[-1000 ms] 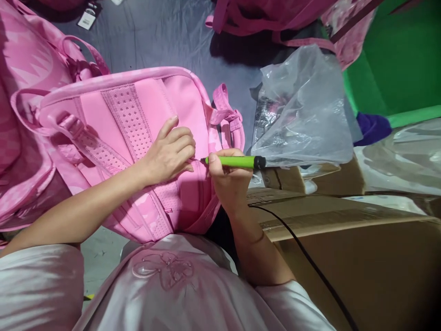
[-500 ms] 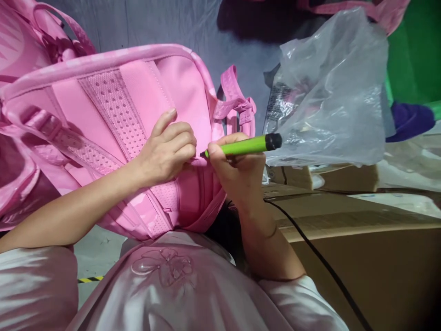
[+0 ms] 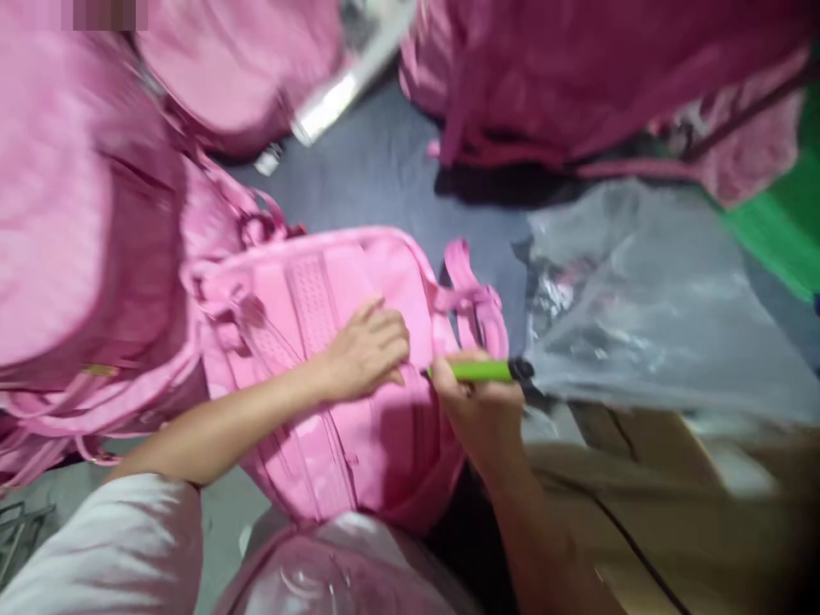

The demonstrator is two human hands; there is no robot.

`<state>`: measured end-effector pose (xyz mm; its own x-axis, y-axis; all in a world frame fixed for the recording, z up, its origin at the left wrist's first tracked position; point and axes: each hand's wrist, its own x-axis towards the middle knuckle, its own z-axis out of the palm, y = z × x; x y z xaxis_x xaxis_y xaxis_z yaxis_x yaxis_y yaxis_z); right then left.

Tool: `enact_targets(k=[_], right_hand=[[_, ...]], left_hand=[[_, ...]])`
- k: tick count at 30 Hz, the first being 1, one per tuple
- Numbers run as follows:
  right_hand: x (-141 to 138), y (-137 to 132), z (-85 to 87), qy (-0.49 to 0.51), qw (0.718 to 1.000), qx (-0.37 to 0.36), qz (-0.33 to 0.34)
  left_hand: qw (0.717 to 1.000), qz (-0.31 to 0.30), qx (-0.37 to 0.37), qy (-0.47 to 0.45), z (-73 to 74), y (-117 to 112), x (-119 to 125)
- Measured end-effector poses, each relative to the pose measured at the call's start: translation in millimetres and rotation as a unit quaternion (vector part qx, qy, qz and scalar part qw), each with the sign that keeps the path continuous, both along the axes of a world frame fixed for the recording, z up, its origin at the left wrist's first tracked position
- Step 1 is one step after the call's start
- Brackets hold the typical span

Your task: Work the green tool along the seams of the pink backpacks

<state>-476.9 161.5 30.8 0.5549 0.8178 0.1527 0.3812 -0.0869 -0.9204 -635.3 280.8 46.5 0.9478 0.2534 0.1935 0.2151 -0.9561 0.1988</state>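
Observation:
A pink backpack lies back panel up on a dark table, its straps and padded mesh strip showing. My left hand is closed on the backpack's fabric, fingers curled and thumb raised; what lies under the fingertips is partly hidden. In my right hand is a bright green marker pen, gripped near its black tip. That tip points left at the backpack, close to my left fingertips. Blur keeps me from telling whether it touches the fabric.
More pink backpacks crowd the left, with another pink bag behind. A dark pink bag stands at the back right. A clear plastic bag lies to the right, above cardboard boxes and a black cable.
The view has tilted up and back, so more bags show and the backpack sits lower in the picture. Both hands keep their places on it, the marker pen still in the right.

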Motion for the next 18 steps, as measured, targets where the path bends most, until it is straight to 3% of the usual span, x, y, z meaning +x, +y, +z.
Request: enact_targets(k=[4, 6, 14, 18], right_hand=[[0, 2, -7.1, 0.037, 0.999, 0.007, 0.016], [-1, 3, -8.3, 0.022, 1.000, 0.002, 0.017], [3, -15, -6.5, 0.027, 0.999, -0.027, 0.024], [-6, -33, 4.3, 0.120, 0.992, 0.041, 0.013]], left_hand=[[0.999, -0.026, 0.041, 0.013, -8.3, 12, 3], [0.996, -0.039, 0.070, 0.024, -2.5, 18, 5], [0.968, -0.046, 0.159, 0.190, 58.4, 13, 24], [0.960, -0.039, 0.183, 0.207, 85.6, 5, 30]])
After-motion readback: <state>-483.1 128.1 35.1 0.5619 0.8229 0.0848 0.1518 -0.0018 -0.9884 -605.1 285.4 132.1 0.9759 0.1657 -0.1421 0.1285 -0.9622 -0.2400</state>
